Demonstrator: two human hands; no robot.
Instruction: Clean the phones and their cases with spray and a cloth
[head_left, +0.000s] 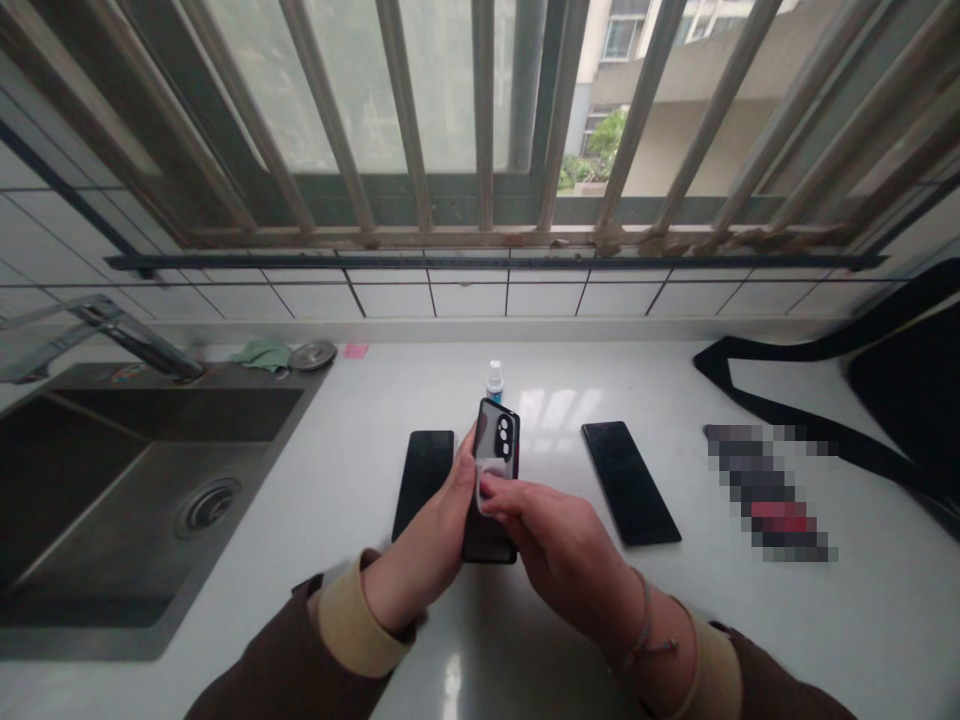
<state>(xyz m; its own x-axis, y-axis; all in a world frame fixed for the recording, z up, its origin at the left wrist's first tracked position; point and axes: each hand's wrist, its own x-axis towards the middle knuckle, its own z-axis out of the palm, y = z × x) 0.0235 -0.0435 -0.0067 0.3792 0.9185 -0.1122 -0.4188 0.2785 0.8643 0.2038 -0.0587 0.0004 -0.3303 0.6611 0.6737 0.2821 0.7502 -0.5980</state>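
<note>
Above the counter, a smartphone (491, 540) with a dark rim is held upright and slightly tilted, its back and camera lenses facing me. My left hand (431, 530) grips it along the left edge. My right hand (574, 545) pinches a small whitish wipe (491, 466) against the middle of the phone's back; the fingers partly cover the wipe. A second black phone (427, 465) lies on the counter behind my left hand, partly hidden by it. To the right of my hands rests a third black phone (630, 485). A small white-capped bottle (495, 380) stands behind the held phone.
At left, a metal sink (169, 610) with a faucet (127, 340) is set into the white counter (322, 630). A green cloth (261, 354) and a metal sink strainer (313, 355) lie at its back edge. A pixelated object (765, 490) and a black strap (787, 350) are at right.
</note>
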